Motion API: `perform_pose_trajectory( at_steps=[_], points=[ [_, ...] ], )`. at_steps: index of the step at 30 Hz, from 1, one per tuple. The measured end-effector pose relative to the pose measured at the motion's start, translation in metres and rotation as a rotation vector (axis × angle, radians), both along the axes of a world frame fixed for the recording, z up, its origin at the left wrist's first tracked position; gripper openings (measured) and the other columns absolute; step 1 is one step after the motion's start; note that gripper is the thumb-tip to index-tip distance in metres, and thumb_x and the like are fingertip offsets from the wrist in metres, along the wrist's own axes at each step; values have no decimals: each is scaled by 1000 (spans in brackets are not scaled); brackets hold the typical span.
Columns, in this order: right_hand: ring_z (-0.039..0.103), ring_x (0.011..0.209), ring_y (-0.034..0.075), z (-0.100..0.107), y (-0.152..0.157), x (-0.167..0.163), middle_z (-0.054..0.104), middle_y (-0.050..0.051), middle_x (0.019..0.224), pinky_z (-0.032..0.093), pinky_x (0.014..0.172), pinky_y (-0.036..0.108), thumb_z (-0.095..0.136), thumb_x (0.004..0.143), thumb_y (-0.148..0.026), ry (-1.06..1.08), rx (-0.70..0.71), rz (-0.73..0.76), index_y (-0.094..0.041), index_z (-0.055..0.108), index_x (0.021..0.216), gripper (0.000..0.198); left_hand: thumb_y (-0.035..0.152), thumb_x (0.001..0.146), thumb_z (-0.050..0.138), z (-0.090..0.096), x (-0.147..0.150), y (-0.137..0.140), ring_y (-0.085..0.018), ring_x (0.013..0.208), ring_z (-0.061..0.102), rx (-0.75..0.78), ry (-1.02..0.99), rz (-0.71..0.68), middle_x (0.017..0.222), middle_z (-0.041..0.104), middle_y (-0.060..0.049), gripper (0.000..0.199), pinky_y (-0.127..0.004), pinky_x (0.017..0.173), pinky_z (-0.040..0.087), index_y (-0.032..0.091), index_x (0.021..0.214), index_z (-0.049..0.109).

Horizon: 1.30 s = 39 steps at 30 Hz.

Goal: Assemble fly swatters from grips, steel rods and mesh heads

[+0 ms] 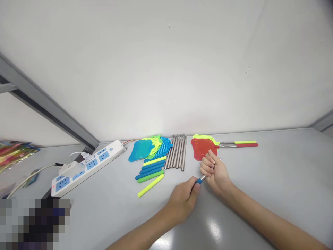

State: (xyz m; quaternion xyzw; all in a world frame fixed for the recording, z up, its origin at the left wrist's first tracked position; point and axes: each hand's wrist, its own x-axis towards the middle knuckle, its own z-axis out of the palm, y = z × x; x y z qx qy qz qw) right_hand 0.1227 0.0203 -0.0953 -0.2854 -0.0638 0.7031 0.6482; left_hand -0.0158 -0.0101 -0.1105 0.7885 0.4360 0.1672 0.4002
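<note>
My left hand (183,199) is closed around a blue handle (199,181), and most of that handle is hidden in the fist. A metal rod (203,177) runs from the handle into my right hand (214,172), whose fingers are curled around it. Just behind the right hand lie a red fly swatter (204,148) and a yellow fly swatter (205,136), both with metal rods and coloured handles. Left of them are several loose metal rods (177,152) side by side. Blue and yellow-green swatter heads (142,150) overlap farther left, above several loose coloured handles (151,178).
A white power strip (88,168) with plugs and cables lies at the left on the grey table (104,215). Colourful packaging (15,152) is at the far left. A white wall (166,69) rises behind the table, with a grey metal frame (47,100) at the left.
</note>
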Motion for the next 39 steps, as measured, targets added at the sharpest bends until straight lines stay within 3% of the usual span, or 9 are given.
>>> perform_pose_trajectory(
  at_steps=[4, 8, 14, 17, 20, 25, 28, 32, 39],
  points=[
    [19, 35, 4, 1, -3, -6, 25, -8, 46, 21, 31, 16, 57, 73, -29, -62, 46, 23, -17, 35, 51, 33, 40, 87, 22, 3, 0, 0, -10, 49, 33, -23, -73, 30, 54, 34, 5, 31, -22, 48, 24, 20, 69, 36],
    [39, 47, 8, 1, -10, -16, 39, -4, 54, 36, 44, 20, 55, 74, -31, -132, 90, 16, -18, 43, 58, 23, 38, 87, 26, 7, 0, 1, -10, 54, 36, -11, -200, 73, 60, 41, 3, 30, -22, 53, 30, 18, 77, 46],
    [46, 64, 12, -4, -14, -21, 51, 1, 70, 38, 60, 23, 55, 75, -37, -290, 167, 135, -18, 56, 68, 20, 37, 85, 32, 15, -3, 10, -11, 57, 41, -22, -253, 176, 63, 47, 2, 29, -22, 54, 33, 16, 88, 51],
    [47, 65, 12, -8, -11, -20, 52, 1, 70, 38, 60, 24, 56, 73, -41, -332, 178, 129, -17, 57, 69, 24, 39, 85, 28, 23, -9, 19, -10, 54, 41, -5, -152, 106, 59, 46, 3, 34, -22, 50, 31, 16, 76, 52],
    [49, 61, 13, -12, -7, -17, 52, 1, 67, 39, 55, 24, 54, 73, -44, -308, 172, 92, -17, 56, 71, 27, 38, 86, 26, 35, -20, 34, -12, 60, 45, 153, -10, 56, 63, 49, 1, 38, -23, 55, 33, 16, 68, 51],
    [39, 39, 7, -17, -4, -12, 43, -4, 49, 30, 38, 19, 54, 73, -45, -351, 110, 83, -17, 56, 80, 30, 35, 87, 26, 50, -55, 69, -18, 85, 49, 482, 224, 204, 89, 54, -5, 32, -30, 76, 37, 18, 90, 53],
    [24, 30, 4, -21, -5, -13, 38, -7, 44, 21, 30, 17, 52, 74, -47, -330, 72, 163, -18, 54, 86, 32, 35, 85, 30, 45, -80, 88, -22, 94, 47, 582, 420, 303, 100, 51, -9, 32, -34, 81, 37, 17, 101, 51],
    [21, 29, 3, -25, -5, -14, 36, -8, 44, 21, 28, 16, 48, 75, -49, -275, 52, 198, -18, 53, 88, 34, 33, 84, 33, 25, -104, 105, -26, 105, 41, 579, 629, 381, 113, 46, -13, 36, -37, 84, 36, 15, 112, 47],
    [21, 29, 3, -26, -3, -12, 36, -8, 44, 22, 28, 16, 46, 77, -47, -257, 18, 245, -17, 54, 89, 33, 26, 86, 29, 14, -104, 113, -25, 93, 49, 635, 678, 366, 109, 53, -9, 33, -36, 76, 38, 22, 110, 51]
  ],
)
